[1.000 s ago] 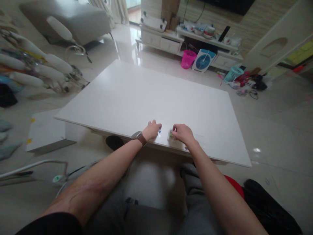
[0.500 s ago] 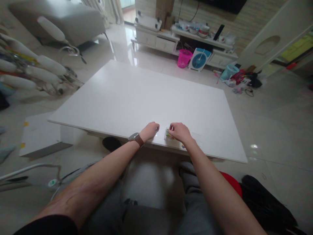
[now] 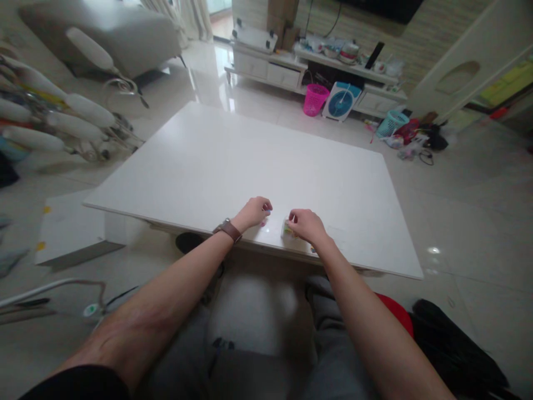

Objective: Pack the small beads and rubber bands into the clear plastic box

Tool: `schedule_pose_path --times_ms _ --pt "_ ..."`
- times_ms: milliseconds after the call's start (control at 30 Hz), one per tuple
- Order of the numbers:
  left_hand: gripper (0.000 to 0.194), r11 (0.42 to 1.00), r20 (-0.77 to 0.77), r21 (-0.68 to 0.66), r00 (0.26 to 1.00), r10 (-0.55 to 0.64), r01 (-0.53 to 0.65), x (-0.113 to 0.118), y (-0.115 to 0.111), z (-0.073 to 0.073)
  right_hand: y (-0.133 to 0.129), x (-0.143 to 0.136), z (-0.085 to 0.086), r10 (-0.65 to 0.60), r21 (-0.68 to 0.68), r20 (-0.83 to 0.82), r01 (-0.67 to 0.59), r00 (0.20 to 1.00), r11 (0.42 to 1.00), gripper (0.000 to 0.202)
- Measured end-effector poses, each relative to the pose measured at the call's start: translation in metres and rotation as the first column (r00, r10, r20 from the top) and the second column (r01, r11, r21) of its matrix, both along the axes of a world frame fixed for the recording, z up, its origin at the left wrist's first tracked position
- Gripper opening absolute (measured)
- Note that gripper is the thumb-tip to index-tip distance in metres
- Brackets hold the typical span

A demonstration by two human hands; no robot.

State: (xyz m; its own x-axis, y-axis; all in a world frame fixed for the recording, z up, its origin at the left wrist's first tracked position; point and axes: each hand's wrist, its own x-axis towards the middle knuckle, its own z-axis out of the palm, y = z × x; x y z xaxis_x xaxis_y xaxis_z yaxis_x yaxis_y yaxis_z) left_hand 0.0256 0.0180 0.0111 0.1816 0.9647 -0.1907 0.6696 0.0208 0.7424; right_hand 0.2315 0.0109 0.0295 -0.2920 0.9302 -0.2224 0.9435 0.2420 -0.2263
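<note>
My left hand (image 3: 253, 212), with a watch on its wrist, is raised just over the table's near edge. Its thumb and fingers are pinched around something small and pale that I cannot make out. A tiny pink piece (image 3: 263, 223) lies on the white table (image 3: 250, 150) below those fingers. My right hand (image 3: 308, 224) is closed in a pinch at a small clear box (image 3: 285, 230) with colourful bits inside. What its fingertips grip is hidden. Under the right wrist a small dark and coloured piece (image 3: 313, 250) shows at the table's edge.
A flat transparent sheet or lid (image 3: 336, 236) lies right of my right hand. Across the floor stand a pink basket (image 3: 315, 100), a blue-and-white fan (image 3: 341, 102) and a low cabinet (image 3: 264, 69). A white box (image 3: 75, 228) sits on the floor to the left.
My left hand has lifted slightly up and away from the edge, and the pink piece now shows beneath it. My right hand stays at the clear box, nearly unmoved.
</note>
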Motion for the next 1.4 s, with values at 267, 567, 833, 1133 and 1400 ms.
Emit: schedule_pose_path --times_ms 267,567,833,1133,1400 --pt "0.019 0.979 0.507 -0.201 0.854 0.118 -0.016 -0.006 -0.001 0.028 0.0 -0.01 0.003 0.191 0.225 -0.57 -0.072 0.799 0.972 0.023" --pt "0.015 0.959 0.553 -0.28 0.824 0.127 0.04 0.006 -0.004 0.03 -0.004 -0.013 0.004 0.19 0.193 -0.551 -0.098 0.813 0.976 0.015" --pt "0.02 0.947 0.596 -0.308 0.794 0.117 0.092 0.012 -0.006 0.041 -0.003 -0.009 0.008 0.139 0.199 -0.555 -0.032 0.82 0.98 0.015" --pt "0.036 0.938 0.467 -0.346 0.871 0.15 0.025 0.011 -0.007 0.036 0.003 0.003 0.009 0.08 0.111 -0.373 -0.041 0.924 0.993 0.013" --pt "0.028 0.949 0.45 -0.311 0.887 0.1 0.051 0.011 -0.006 0.036 0.001 0.006 -0.002 0.143 -0.097 0.09 -0.134 0.986 0.986 0.012"
